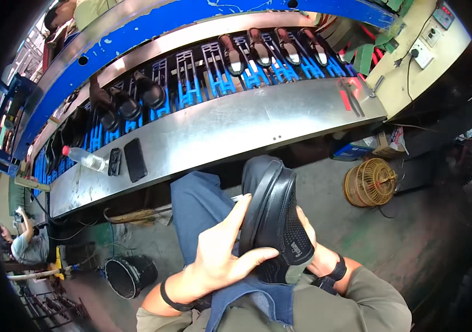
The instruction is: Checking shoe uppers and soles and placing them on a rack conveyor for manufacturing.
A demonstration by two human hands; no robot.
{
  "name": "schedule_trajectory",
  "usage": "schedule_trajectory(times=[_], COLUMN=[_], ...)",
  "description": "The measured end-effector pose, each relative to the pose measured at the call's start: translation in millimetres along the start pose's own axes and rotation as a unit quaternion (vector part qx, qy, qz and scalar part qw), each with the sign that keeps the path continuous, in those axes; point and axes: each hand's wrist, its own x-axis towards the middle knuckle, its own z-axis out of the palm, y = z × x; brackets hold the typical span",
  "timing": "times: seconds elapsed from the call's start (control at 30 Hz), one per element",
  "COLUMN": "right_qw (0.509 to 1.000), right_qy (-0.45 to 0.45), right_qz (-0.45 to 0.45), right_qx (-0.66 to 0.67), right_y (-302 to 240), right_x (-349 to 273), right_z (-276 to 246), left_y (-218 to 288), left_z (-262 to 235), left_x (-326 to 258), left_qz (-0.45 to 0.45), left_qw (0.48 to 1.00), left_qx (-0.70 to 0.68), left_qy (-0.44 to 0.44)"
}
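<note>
A black shoe (284, 216) with a perforated upper and a thick black sole is held over my lap, its toe pointing away and its sole turned to the left. My left hand (222, 252) grips it from the left, fingers along the sole and thumb across the upper near the heel. A small pale sliver (237, 197) shows beside the left fingertips; I cannot make out what it is. From the right, my right hand (312, 246) supports the shoe, with most of its fingers hidden behind the upper.
A metal bench (208, 133) spans the front, carrying a phone (135, 159), a plastic bottle (85, 159) and red-handled pliers (351, 98). Behind it, blue racks (189, 83) bear several dark shoes. A black bucket (131, 275) and a wicker basket (369, 182) stand on the floor.
</note>
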Motion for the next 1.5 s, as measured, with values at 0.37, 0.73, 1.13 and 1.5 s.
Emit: schedule_trajectory(times=[0.37,0.73,1.13,1.5], right_qw=[0.987,0.997,0.994,0.802], right_qy=[-0.107,-0.027,-0.096,0.002], right_qz=[0.006,-0.007,-0.045,-0.115], right_qx=[0.12,0.069,-0.018,-0.587], right_y=[4,7,6,16], right_x=[9,4,9,41], right_z=[-9,-6,-22,70], left_y=[-12,-22,21,-46], left_z=[-24,-53,-17,-3], left_x=[18,24,10,-3], left_qz=[-0.004,-0.125,0.025,-0.205], left_qw=[0.994,0.96,0.996,0.877], left_qx=[-0.054,-0.159,0.069,-0.348], left_qy=[-0.09,-0.195,-0.055,0.261])
